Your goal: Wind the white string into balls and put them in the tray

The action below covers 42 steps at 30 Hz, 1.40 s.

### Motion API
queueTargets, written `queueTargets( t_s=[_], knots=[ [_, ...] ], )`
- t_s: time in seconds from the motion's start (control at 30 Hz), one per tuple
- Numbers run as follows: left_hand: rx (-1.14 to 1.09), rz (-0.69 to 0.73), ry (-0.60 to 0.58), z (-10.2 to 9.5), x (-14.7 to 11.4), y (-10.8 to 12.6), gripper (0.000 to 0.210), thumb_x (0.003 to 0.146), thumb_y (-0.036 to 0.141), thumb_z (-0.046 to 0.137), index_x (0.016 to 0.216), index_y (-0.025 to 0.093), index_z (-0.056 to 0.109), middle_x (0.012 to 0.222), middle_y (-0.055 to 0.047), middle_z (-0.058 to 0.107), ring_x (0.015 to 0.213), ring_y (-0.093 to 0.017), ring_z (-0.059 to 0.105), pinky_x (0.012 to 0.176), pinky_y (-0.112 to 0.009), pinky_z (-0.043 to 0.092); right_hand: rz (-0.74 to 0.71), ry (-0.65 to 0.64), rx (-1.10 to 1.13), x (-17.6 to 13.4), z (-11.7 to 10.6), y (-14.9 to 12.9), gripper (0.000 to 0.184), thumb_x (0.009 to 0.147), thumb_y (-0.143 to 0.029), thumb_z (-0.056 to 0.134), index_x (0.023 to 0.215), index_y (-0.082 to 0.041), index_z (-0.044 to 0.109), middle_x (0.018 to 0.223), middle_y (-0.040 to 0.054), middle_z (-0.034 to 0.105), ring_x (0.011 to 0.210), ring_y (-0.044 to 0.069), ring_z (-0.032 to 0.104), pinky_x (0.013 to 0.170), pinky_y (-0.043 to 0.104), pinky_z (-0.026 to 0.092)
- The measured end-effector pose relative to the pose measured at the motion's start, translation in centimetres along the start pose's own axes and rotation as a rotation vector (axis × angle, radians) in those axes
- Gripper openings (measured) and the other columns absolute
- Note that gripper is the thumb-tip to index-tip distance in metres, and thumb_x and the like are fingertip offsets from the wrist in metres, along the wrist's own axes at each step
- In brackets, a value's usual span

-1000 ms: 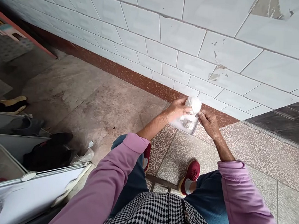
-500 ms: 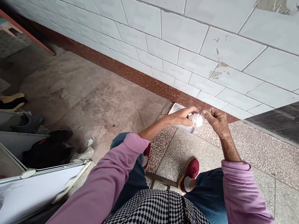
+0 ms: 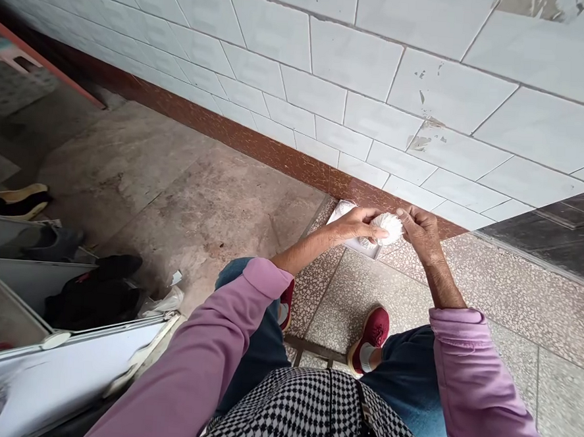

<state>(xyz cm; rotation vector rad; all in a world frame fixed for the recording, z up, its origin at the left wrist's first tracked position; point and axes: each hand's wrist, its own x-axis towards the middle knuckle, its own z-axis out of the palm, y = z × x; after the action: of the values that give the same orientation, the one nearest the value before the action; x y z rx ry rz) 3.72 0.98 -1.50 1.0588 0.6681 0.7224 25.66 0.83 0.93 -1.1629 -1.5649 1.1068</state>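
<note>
My left hand [image 3: 353, 227] is closed around the left side of a white round bundle [image 3: 388, 228] with ridges fanning out across it. At the bundle's right edge, the thumb and forefinger of my right hand [image 3: 422, 234] pinch together; exactly what part they grip is too small to tell. Beneath my left hand, a shallow white tray [image 3: 373, 253] rests on the floor against the wall base. Whitish round pieces [image 3: 344, 209] show in it, partly hidden by my left hand.
A tiled wall [image 3: 351, 64] with a reddish-brown skirting runs across the front. At left, an open white rack [image 3: 90, 351] holds dark shoes. My red shoes [image 3: 374, 326] are on the speckled floor. A dark panel [image 3: 568, 229] stands at right.
My right hand has shifted slightly left, closer to the bundle. The bundle has turned, so more of its ridged face shows. The whitish pieces in the tray are now easier to see.
</note>
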Motion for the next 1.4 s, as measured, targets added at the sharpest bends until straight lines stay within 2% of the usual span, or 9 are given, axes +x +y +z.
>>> queueTargets(
  t_s=[0.1,0.2,0.37,0.53,0.67,0.87,1.03,1.23,1.4],
  knots=[
    [-0.107,0.084,0.092,-0.3,0.2,0.8,0.070,0.067,0.049,0.105,0.117,0.016,0.069,0.117,-0.012,0.077,0.097,-0.020,0.075,0.077,-0.031,0.060,-0.022,-0.020,-0.058,0.0,0.2,0.5,0.075,0.088,-0.090,0.078,0.064,-0.025,0.049,0.058,-0.0049,0.041,0.057,0.012,0.033,0.054,0.030,0.027],
    [-0.174,0.172,0.240,-1.3,0.6,1.5,0.074,0.066,0.057,0.104,0.116,0.019,0.065,0.116,-0.010,0.077,0.098,-0.020,0.076,0.080,-0.032,0.060,-0.031,-0.119,-0.147,-0.5,1.2,0.1,0.071,0.093,-0.090,0.072,0.071,-0.023,0.063,0.062,-0.0031,0.046,0.060,0.014,0.039,0.057,0.031,0.031],
    [0.013,0.206,0.450,-3.0,0.8,1.6,0.066,0.065,0.053,0.102,0.108,0.020,0.065,0.104,-0.004,0.075,0.092,-0.016,0.071,0.081,-0.030,0.056,-0.015,-0.348,-0.107,-2.0,3.2,-2.6,0.068,0.100,-0.087,0.065,0.086,-0.022,0.077,0.071,0.0001,0.060,0.065,0.016,0.049,0.063,0.032,0.041],
    [0.302,0.101,0.243,-2.4,0.0,1.8,0.055,0.075,0.059,0.097,0.098,0.018,0.070,0.089,-0.003,0.071,0.080,-0.015,0.065,0.071,-0.030,0.050,-0.023,-0.148,0.002,-1.5,1.6,-3.6,0.060,0.097,-0.080,0.078,0.079,-0.024,0.071,0.062,-0.0038,0.046,0.057,0.013,0.035,0.055,0.032,0.029],
    [0.256,0.051,0.046,-0.9,-0.5,2.5,0.059,0.081,0.072,0.089,0.094,0.017,0.075,0.083,-0.004,0.067,0.077,-0.017,0.066,0.068,-0.032,0.053,-0.033,0.052,0.010,-0.5,-0.6,-2.0,0.064,0.092,-0.081,0.083,0.070,-0.025,0.061,0.059,-0.0047,0.042,0.056,0.013,0.032,0.054,0.032,0.027],
    [0.021,-0.095,-0.082,0.0,-0.5,1.8,0.074,0.069,0.083,0.092,0.098,0.016,0.081,0.088,-0.011,0.073,0.077,-0.020,0.067,0.068,-0.036,0.057,-0.018,-0.021,-0.073,-0.3,0.1,-0.2,0.069,0.094,-0.082,0.077,0.064,-0.025,0.050,0.060,-0.0030,0.044,0.059,0.014,0.037,0.055,0.030,0.032],
    [-0.088,0.021,0.040,-1.2,0.0,1.7,0.074,0.067,0.077,0.094,0.107,0.016,0.079,0.096,-0.013,0.075,0.084,-0.024,0.071,0.071,-0.039,0.057,0.004,-0.132,-0.092,-0.6,2.5,-0.1,0.066,0.094,-0.084,0.070,0.070,-0.024,0.057,0.065,-0.0015,0.052,0.063,0.016,0.043,0.060,0.031,0.038],
    [-0.130,0.109,0.346,-2.9,0.7,2.3,0.065,0.064,0.056,0.098,0.109,0.018,0.070,0.101,-0.008,0.078,0.090,-0.020,0.074,0.080,-0.035,0.060,-0.045,-0.255,-0.212,-1.5,3.1,-1.3,0.070,0.102,-0.087,0.059,0.079,-0.022,0.069,0.065,-0.0010,0.055,0.061,0.016,0.046,0.061,0.031,0.036],
    [0.223,0.148,0.382,-2.4,0.5,2.3,0.056,0.069,0.039,0.095,0.116,0.016,0.076,0.109,-0.008,0.081,0.095,-0.019,0.073,0.085,-0.033,0.056,-0.056,-0.269,-0.112,-1.9,2.2,-3.4,0.069,0.099,-0.087,0.067,0.072,-0.024,0.062,0.062,-0.0028,0.048,0.058,0.014,0.039,0.057,0.031,0.032]
  ],
)
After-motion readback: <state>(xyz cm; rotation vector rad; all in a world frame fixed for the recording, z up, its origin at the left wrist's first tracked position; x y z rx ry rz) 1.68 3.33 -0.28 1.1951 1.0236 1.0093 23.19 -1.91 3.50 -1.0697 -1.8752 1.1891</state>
